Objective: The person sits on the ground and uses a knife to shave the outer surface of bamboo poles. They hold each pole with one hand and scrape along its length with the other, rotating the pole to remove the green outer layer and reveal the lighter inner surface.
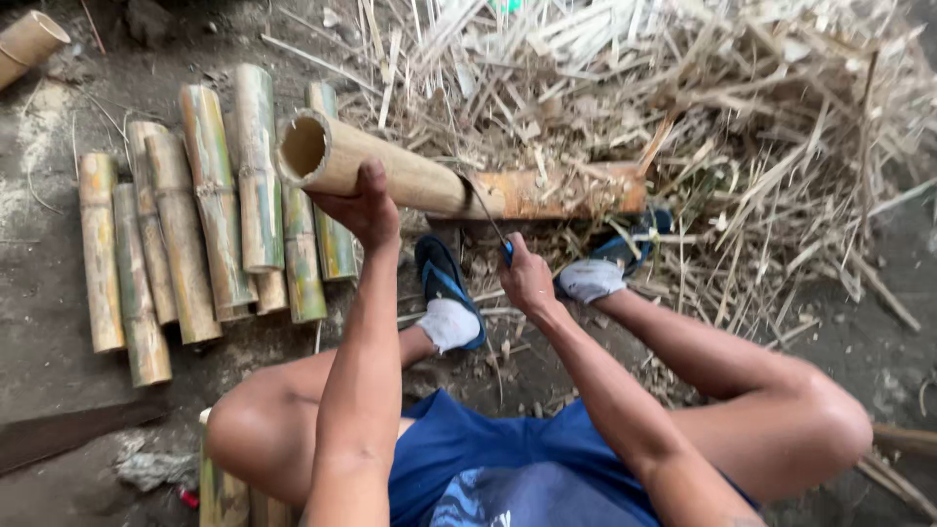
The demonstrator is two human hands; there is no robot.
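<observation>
The person sits low on the ground with knees apart. The left hand is curled under the near end of a big hollow bamboo tube and holds it up. The fingers wrap around the tube's underside and the thumb is on top. The tube slants from its open end, up by the left hand, down to a brown block of wood, and its far end rests there.

The right hand is closed tight in a fist around the blue handle of a thin curved blade. The blade reaches up and touches the tube just where the peeled pale part meets the brown part.

To do this step well, I think the left hand should keep the tube steady so it does not roll. The blade should stay flat against the skin of the tube and take thin bits, not deep bites. The cut should go away from the body and away from the holding hand.

Both feet, in white socks and blue sandals, sit right under the tube, so they are close to the blade. A row of green and yellow bamboo pieces lies to the left. A big heap of dry bamboo strips lies behind the block.
</observation>
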